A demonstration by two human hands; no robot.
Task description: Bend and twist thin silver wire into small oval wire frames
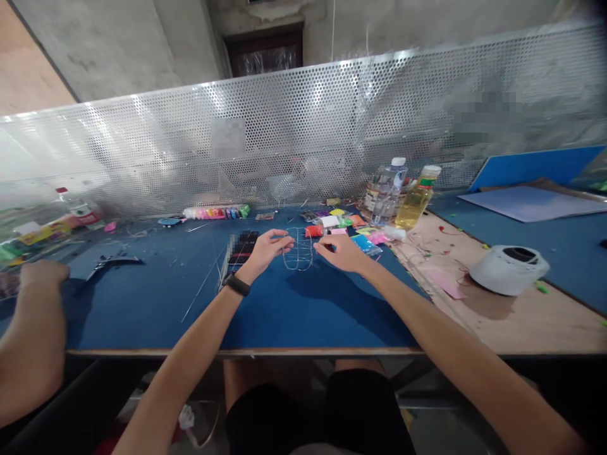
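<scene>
Bent wire frame (298, 258) held up between two bare hands, above the blue tabletop (294, 316).

The left hand (271, 248) has its thumb and fingertips together on the frame's left edge; the right hand (342, 251) is at the right edge, fingers curled — whether they are closed on the wire I cannot tell. Colorful small packets (337, 221) lie just beyond, near a clear bottle (389, 193) and a bottle of yellow liquid (417, 199). Farther right sits a white roll-shaped object (509, 270); at far left, another person's arm (40, 316) rests on the table — perforated metal panel (284, 139) behind everything.
</scene>
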